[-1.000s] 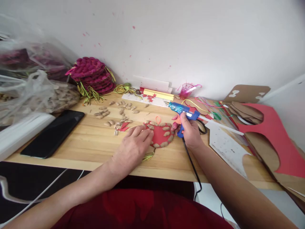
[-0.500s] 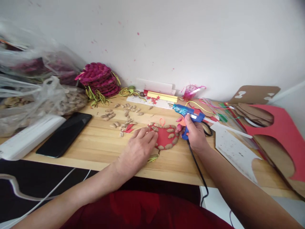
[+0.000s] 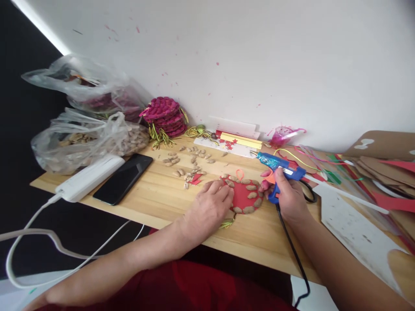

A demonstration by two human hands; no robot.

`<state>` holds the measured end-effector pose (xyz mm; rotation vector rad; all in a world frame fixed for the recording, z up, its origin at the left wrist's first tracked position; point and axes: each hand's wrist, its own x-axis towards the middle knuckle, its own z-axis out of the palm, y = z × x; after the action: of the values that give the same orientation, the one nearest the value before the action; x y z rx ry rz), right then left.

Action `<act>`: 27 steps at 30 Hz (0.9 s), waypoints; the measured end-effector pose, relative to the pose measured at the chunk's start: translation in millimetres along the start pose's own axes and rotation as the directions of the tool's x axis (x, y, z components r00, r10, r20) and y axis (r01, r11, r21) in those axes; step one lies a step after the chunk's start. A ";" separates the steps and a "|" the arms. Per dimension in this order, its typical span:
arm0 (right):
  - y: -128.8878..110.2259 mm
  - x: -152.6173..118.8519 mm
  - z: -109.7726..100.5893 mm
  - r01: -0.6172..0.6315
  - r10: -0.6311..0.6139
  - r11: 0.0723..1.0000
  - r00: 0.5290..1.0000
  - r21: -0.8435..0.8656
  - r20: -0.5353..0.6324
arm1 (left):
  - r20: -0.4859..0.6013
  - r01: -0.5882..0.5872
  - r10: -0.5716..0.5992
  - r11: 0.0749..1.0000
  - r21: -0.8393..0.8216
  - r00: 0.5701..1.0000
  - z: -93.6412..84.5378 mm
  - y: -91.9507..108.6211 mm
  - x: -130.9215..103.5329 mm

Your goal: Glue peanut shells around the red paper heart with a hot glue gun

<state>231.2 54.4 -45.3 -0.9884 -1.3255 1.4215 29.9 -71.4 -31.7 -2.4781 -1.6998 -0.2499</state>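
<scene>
Right hand (image 3: 287, 194) closed round blue glue gun (image 3: 279, 166), nozzle pointing up-left. Left hand (image 3: 212, 205) curled, fingers over left edge of red disc (image 3: 241, 196); fingertip grip can't be told. Disc between hands, ringed with peanuts. Loose peanuts (image 3: 171, 160) beyond left hand, phone (image 3: 123, 179) farther left.
</scene>
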 end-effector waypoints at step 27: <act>-10.0 -1.2 2.6 -0.054 0.052 0.998 0.993 -0.018 -0.104 | 0.226 0.478 -0.454 0.877 -0.060 0.862 -60.4 -155.2 36.5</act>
<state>230.0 52.5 -35.1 -1.1035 -1.2483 1.3799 -106.0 5.7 36.5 -2.1821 -2.4308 -0.1385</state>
